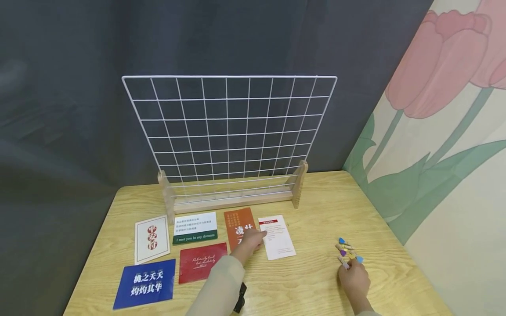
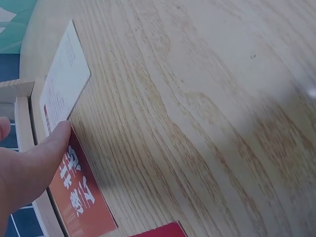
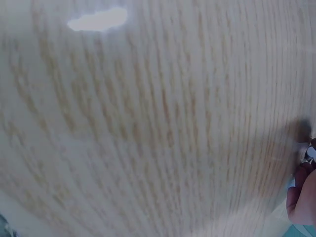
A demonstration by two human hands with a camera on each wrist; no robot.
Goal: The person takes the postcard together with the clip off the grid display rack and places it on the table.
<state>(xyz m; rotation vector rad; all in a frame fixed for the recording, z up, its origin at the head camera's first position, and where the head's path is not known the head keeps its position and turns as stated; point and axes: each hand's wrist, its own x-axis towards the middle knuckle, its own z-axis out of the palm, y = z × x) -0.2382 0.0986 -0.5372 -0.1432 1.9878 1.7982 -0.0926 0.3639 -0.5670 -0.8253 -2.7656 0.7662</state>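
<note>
My left hand (image 1: 251,243) is over the right edge of an orange card (image 1: 239,219) with white characters, beside a white card (image 1: 278,239) with a red strip. In the left wrist view its extended thumb (image 2: 57,140) reaches where the two cards meet, and nothing shows in its grasp. At the right, my right hand (image 1: 354,278) bends its fingers over a small pile of clothespins (image 1: 348,250) with coloured tops. It seems to pinch one small clothespin (image 1: 343,263). The right wrist view catches only part of this hand (image 3: 303,197) at its edge.
A white wire grid (image 1: 237,118) stands in a wooden base (image 1: 233,201) at the table's back. To the left lie a cream card (image 1: 152,239), a white-and-green card (image 1: 195,228), a red card (image 1: 202,262) and a blue card (image 1: 145,284). A painted wall (image 1: 446,145) borders the right side.
</note>
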